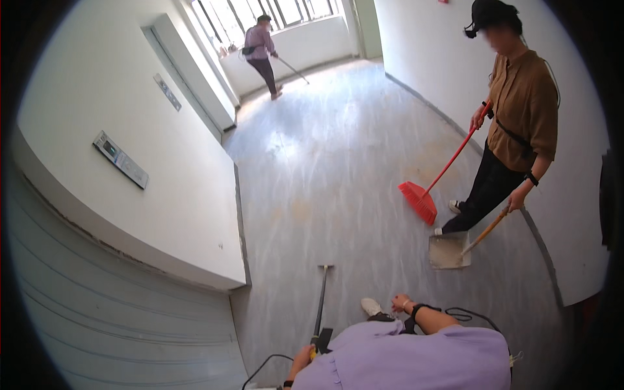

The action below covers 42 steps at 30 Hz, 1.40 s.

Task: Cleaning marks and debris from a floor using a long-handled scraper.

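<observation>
At the bottom of the head view, my left hand [303, 355] is closed around the handle of a long-poled floor scraper [321, 300]. Its narrow crosswise head touches the grey floor [302, 234] ahead of me. My right hand [400, 302] is held in front of my body, above a light shoe [371, 306]; its fingers look curled, and no tool shows in it. A co-worker at the right holds a red broom [419, 202] and a long-handled dustpan [441, 251] with pale debris in it.
A second person [261, 44] with a long pole stands by the far windows. White walls [195, 214] line both sides. Metal doors [122, 321] and a control panel [120, 159] are at the left. A black cable [475, 312] loops beside my right arm.
</observation>
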Available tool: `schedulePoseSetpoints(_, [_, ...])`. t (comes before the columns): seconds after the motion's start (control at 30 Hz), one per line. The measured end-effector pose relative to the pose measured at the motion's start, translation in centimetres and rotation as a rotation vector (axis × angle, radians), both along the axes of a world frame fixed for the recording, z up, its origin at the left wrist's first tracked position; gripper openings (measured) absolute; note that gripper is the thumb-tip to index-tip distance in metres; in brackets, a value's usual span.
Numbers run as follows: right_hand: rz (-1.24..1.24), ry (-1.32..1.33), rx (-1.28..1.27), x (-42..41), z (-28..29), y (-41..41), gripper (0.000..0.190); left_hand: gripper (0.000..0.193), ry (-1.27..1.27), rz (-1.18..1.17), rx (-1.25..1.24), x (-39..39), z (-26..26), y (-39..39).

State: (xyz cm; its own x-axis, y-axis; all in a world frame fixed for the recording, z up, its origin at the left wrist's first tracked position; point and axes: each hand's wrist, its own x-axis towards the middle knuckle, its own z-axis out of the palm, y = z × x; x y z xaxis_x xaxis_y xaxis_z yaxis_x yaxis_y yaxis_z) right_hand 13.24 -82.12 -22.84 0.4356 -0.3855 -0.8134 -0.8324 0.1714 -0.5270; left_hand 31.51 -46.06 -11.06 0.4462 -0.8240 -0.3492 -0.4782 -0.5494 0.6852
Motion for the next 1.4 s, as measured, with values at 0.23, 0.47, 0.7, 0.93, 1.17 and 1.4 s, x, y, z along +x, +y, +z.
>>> schedulePoseSetpoints(0.23, [0.109,-0.300,0.073,2.5,-0.4,-1.6,0.019,0.019,-0.154,-0.015,-0.390,-0.4,7.9,-4.9])
schedulePoseSetpoints(0.47, [0.057,-0.129,0.800,13.1,12.8,4.3,0.038,0.011,1.186,0.954,-0.047,1.4,9.7,-9.7])
schedulePoseSetpoints(0.7, [0.907,-0.792,0.009,17.8,8.9,10.4,0.044,0.015,1.219,0.990,-0.118,2.2,11.2,-15.9])
schedulePoseSetpoints(0.93, [-0.012,-0.188,0.311,22.6,9.4,7.2,0.033,0.019,1.260,0.950,-0.082,5.2,10.6,-19.9])
schedulePoseSetpoints(1.17, [0.050,-0.177,0.086,26.1,9.5,4.1,0.034,0.021,1.318,1.062,-0.109,8.0,9.7,-22.9])
schedulePoseSetpoints(1.4, [-0.101,-0.182,0.298,30.3,8.5,1.8,0.029,0.021,1.360,1.027,-0.075,12.5,7.7,-25.1])
